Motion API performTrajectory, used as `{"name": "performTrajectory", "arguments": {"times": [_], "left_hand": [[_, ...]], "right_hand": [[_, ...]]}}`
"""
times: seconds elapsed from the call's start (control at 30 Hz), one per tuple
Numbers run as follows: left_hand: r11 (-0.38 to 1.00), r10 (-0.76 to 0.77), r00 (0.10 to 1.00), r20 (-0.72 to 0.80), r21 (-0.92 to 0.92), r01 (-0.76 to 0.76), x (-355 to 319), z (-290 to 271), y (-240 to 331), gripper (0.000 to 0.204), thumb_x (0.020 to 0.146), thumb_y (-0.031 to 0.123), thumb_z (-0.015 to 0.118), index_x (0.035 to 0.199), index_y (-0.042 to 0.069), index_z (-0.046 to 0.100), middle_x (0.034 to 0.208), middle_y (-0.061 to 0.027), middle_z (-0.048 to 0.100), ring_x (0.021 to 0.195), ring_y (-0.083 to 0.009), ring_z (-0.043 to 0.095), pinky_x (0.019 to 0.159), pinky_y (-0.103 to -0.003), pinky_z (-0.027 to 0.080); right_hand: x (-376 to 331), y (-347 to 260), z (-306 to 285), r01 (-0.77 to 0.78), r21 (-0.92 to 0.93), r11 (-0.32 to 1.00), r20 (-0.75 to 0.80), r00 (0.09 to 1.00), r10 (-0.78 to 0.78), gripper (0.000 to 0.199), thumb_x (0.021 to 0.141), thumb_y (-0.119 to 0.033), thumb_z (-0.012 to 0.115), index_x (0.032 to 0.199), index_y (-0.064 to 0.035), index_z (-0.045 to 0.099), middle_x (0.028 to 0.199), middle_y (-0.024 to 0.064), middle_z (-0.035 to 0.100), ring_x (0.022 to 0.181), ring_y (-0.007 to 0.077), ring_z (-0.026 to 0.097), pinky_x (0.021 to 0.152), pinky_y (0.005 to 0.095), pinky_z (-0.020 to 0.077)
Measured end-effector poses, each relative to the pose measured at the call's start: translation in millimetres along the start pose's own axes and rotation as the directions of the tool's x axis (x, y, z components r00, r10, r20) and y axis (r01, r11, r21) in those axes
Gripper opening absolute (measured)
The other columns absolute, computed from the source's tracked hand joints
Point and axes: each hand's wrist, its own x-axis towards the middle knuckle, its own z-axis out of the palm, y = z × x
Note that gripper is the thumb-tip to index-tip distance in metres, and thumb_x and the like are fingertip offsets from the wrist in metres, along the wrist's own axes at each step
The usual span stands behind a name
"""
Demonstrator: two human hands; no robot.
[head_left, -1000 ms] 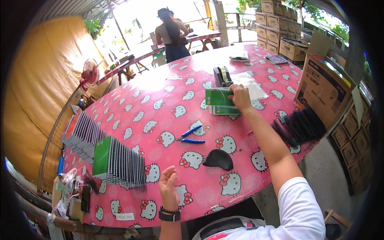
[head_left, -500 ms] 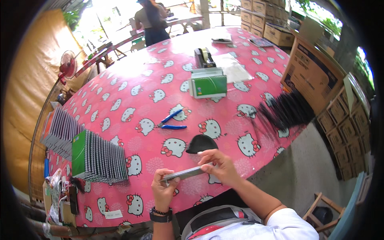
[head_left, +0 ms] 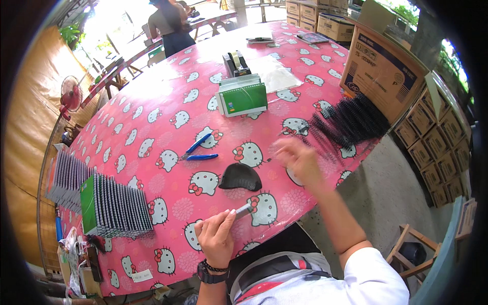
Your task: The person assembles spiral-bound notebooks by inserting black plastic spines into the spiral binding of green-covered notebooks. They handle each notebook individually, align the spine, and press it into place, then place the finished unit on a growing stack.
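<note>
My left hand (head_left: 216,236) is closed around a thin grey-edged pad (head_left: 244,210), held above the table's near edge; the fingers cover much of it. Raised over the table to the right, my right hand (head_left: 301,161) is blurred by motion and points toward a pile of black spiral binding coils (head_left: 356,119). Whether its fingers grip anything cannot be made out. Between the hands, a little farther off, lies a black half-moon-shaped piece (head_left: 240,178). Beyond that rest blue-handled nippers (head_left: 199,148), their handles spread.
Stacked spiral-bound notebooks (head_left: 116,206) stand at the left. More green-covered pads (head_left: 243,99) sit farther back, before a tape dispenser (head_left: 236,63). A large carton (head_left: 381,76) rises behind the coils on the pink patterned table (head_left: 183,209). Someone (head_left: 170,28) stands at the far side.
My right hand has let go of the pad and moved up and right toward the coils. My left hand keeps the pad, now turned more end-on. The view has shifted slightly.
</note>
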Motion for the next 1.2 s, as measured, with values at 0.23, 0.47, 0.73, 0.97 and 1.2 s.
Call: {"name": "performTrajectory", "arguments": {"times": [0.23,0.47,0.73,0.97,1.2], "left_hand": [[0.997,0.064,0.998,-0.01,-0.04,-0.065,6.9,0.1,-2.8,0.031,0.075,0.0,0.063,0.102,0.012,0.072,0.093,-0.0007,0.068,0.082,-0.0181,0.06,0.076,-0.034,0.04],[0.996,0.024,0.999,0.039,-0.086,-0.021,5.4,-16.8,-27.1,0.03,0.072,-0.001,0.063,0.099,0.011,0.071,0.091,-0.0021,0.067,0.081,-0.0199,0.06,0.074,-0.032,0.04],[0.997,0.0,1.0,-0.007,-0.074,0.0,11.0,-13.5,-22.9,0.017,0.077,0.005,0.068,0.093,0.01,0.07,0.087,-0.0013,0.067,0.081,-0.0183,0.06,0.073,-0.032,0.04],[0.998,-0.021,1.0,0.017,-0.059,0.022,10.8,-12.6,-25.3,0.021,0.078,0.008,0.069,0.098,0.012,0.071,0.083,0.0,0.065,0.078,-0.0178,0.058,0.071,-0.032,0.039],[0.995,0.019,0.998,0.056,-0.098,-0.014,12.8,-14.0,-31.5,0.021,0.076,0.008,0.067,0.096,0.013,0.072,0.082,0.0013,0.065,0.076,-0.0167,0.057,0.069,-0.032,0.039]], "right_hand": [[8.3,64.1,-78.1,-0.195,-0.746,0.637,-0.121,0.98,0.157,0.034,0.074,-0.005,0.07,0.107,-0.0066,0.062,0.084,0.0092,0.065,0.083,0.0275,0.063,0.076,0.0387,0.0505],[-2.0,5.1,-47.3,-0.05,-0.492,0.869,0.151,0.978,0.142,0.032,0.074,-0.004,0.067,0.105,-0.0062,0.062,0.089,0.0102,0.061,0.081,0.0254,0.062,0.076,0.0377,0.0501],[0.8,28.9,9.7,0.14,-0.683,0.717,0.213,0.977,0.012,0.034,0.078,-0.023,0.072,0.106,-0.0072,0.062,0.098,0.0118,0.059,0.102,0.0287,0.056,0.086,0.0382,0.0481],[4.2,-13.1,21.2,0.037,-0.174,0.984,0.362,0.932,0.029,0.02,0.086,-0.009,0.064,0.106,-0.0035,0.065,0.089,0.0067,0.059,0.076,0.0167,0.061,0.067,0.0306,0.0482],[-23.3,-56.2,30.1,-0.073,0.134,0.988,0.582,0.813,-0.018,0.024,0.081,0.001,0.066,0.104,-0.0066,0.068,0.09,0.0047,0.061,0.08,0.0109,0.061,0.067,0.0255,0.0487]]}}
